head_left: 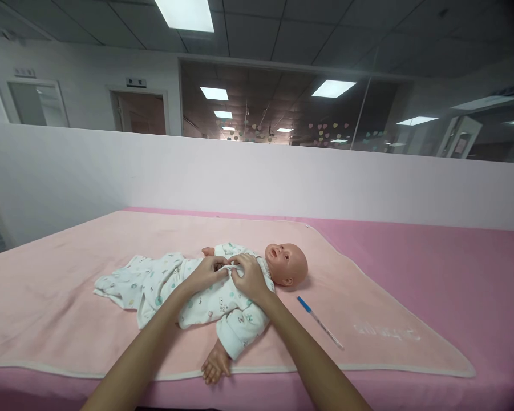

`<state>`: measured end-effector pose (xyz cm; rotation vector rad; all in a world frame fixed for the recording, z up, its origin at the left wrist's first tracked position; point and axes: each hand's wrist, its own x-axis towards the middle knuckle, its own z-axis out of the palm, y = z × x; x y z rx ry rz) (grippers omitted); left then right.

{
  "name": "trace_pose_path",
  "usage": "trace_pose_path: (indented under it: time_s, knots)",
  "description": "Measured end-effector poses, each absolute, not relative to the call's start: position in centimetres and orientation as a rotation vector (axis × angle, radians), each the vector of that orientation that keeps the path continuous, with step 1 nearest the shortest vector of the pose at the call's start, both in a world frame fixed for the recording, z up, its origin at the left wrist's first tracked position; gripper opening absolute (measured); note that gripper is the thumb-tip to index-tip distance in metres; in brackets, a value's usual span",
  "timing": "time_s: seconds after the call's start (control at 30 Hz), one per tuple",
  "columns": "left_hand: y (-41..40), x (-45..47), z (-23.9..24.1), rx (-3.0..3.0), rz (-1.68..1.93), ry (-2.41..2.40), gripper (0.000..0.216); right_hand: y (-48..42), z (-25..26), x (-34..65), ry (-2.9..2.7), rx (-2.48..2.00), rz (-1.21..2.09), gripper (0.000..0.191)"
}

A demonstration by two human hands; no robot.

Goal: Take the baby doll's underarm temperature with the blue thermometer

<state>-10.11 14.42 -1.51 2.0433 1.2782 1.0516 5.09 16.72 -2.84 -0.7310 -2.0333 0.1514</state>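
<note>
A baby doll [286,264] lies on its back on a pale pink blanket [68,297], its head to the right. It wears a white patterned sleepsuit [205,302]. My left hand [206,273] and my right hand [250,276] rest together on the doll's chest, fingers pinched on the front edge of the sleepsuit near the collar. The doll's near arm sticks out of a sleeve toward me, its hand [214,365] at the blanket's edge.
A thin blue-tipped stick like a thermometer [320,322] lies on the blanket right of the doll. The blanket covers a darker pink bed surface [453,268]. A white partition wall [257,177] runs behind, with glass above it.
</note>
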Motion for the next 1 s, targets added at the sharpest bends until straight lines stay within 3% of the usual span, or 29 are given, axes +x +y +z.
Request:
trace_pose_path:
  time_s: [0.43, 1.0]
  knots:
    - [14.69, -10.91, -1.17, 1.759, 1.004, 1.13, 0.022, 16.77, -3.16, 5.33, -1.913, -0.695, 0.245, 0.016]
    - [13.81, -10.37, -0.63, 1.706, 1.11, 1.046, 0.021, 15.8, -3.11, 5.45, -2.014, -0.682, 0.016, 0.015]
